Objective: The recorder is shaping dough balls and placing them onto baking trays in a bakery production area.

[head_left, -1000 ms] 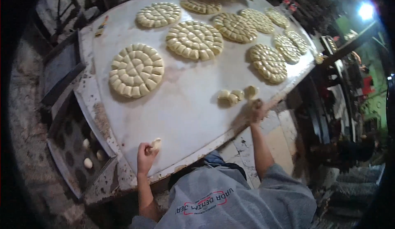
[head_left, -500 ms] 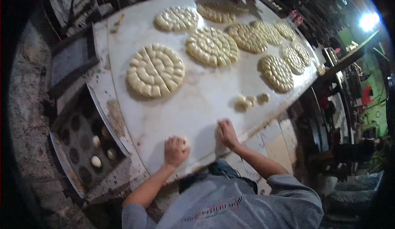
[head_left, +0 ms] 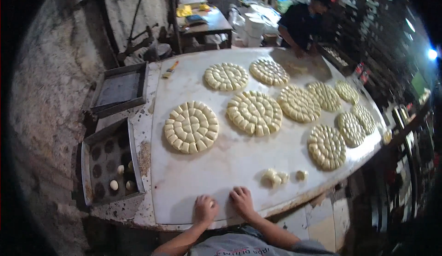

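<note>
My left hand (head_left: 205,210) is closed over a small dough ball (head_left: 212,204) at the table's near edge; a bit of pale dough shows at its thumb side. Beside it, my right hand (head_left: 242,202) rests on the white table top (head_left: 198,177) with fingers curled down, and whatever lies under them is hidden. A few loose dough lumps (head_left: 271,177) sit to the right of my hands, with another small dough piece (head_left: 301,176) next to them. Farther off lies a round of dough cut into rings of small pieces (head_left: 191,127), with several similar rounds (head_left: 254,113) beyond and to the right.
At the left, a metal baking tray (head_left: 84,175) with round hollows holds a few dough balls (head_left: 113,185). Behind it stands an empty dark tray (head_left: 120,90). A brush (head_left: 170,69) lies at the far left corner. Another person (head_left: 304,23) works at the table's far end.
The view has tilted up, bringing the far person and back table into sight. My right hand has come nearer to my left hand. My left hand stays closed on the dough.
</note>
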A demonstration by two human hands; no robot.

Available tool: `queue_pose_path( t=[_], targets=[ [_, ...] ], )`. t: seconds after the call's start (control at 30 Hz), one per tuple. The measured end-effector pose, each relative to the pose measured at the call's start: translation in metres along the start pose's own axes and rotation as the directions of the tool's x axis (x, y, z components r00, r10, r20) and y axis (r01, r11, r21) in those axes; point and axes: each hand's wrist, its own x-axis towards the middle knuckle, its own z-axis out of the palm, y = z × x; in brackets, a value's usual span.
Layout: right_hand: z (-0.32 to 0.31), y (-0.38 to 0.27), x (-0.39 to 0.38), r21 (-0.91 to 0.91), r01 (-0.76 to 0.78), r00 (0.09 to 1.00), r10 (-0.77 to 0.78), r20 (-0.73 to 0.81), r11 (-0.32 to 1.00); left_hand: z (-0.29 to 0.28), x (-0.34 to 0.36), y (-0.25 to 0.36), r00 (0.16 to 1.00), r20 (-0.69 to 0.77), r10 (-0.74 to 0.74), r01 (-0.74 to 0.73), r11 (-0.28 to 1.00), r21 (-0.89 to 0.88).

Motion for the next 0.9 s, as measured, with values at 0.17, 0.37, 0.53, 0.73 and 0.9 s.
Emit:
queue_pose_path(
  t=[0.17, 0.37, 0.53, 0.73, 0.9],
  targets=[
    [-0.048, 0.054, 0.015, -0.190, 0.032, 0.998, -0.022, 0.052, 0.981, -0.025, 0.017, -0.074, 0.981, -0.188, -0.051, 0.102, 0.957, 0.272],
    [0.012, 0.029, 0.088, 0.035, -0.303, 0.951, 0.304, -0.053, 0.952, 0.050, 0.095, -0.012, 0.882, -0.309, -0.356, 0.346, 0.934, -0.088],
    [-0.004, 0.012, 0.008, 0.001, 0.081, 0.993, -0.081, 0.082, 0.997, 0.014, -0.001, -0.012, 0.990, -0.136, 0.035, -0.011, 0.985, 0.173],
    [-0.027, 0.062, 0.086, -0.186, -0.169, 0.985, 0.170, -0.013, 0.968, -0.016, 0.089, -0.097, 0.960, -0.257, -0.112, 0.187, 0.939, 0.289],
    [0.034, 0.002, 0.088, -0.044, -0.453, 0.880, 0.439, -0.184, 0.890, 0.029, 0.084, -0.033, 0.997, -0.072, -0.027, 0.026, 1.000, -0.017]
  ],
)
